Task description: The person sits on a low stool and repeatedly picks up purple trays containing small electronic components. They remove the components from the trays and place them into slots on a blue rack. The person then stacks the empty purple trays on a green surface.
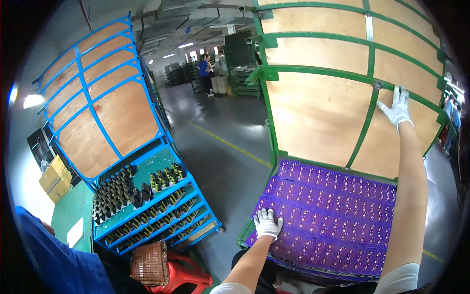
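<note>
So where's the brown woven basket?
In the head view, the basket is at the bottom, left of centre, by the red plastic seat, just below the blue rack and left of the person's left hand.

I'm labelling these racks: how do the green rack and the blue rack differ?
The green rack has a green frame; the blue rack has a blue one. The green rack bears purple trays; the blue rack bears dark upright pieces. The left hand and right hand are at the green rack, neither at the blue rack. Both have wood-coloured panels.
</note>
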A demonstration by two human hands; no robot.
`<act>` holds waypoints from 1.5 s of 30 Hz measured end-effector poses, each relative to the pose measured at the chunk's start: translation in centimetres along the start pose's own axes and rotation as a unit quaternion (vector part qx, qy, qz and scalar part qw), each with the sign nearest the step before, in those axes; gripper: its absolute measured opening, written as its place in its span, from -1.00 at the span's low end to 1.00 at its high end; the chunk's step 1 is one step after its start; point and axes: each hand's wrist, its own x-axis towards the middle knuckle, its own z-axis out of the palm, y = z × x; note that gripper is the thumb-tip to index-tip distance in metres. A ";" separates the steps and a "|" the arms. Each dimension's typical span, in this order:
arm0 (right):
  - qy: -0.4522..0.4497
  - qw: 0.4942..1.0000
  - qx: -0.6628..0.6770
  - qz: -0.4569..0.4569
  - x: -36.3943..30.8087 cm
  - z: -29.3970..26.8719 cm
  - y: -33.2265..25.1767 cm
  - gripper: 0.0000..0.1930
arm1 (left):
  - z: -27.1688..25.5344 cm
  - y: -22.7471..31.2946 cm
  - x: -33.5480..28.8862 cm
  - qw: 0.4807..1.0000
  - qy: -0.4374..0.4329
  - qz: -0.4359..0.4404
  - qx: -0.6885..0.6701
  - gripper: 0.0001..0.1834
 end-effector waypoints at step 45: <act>-0.441 0.727 0.512 0.125 -58.0 -1.3 5.0 -0.79 | -3.9 6.8 -7.7 0.815 0.084 0.172 -0.546 -0.55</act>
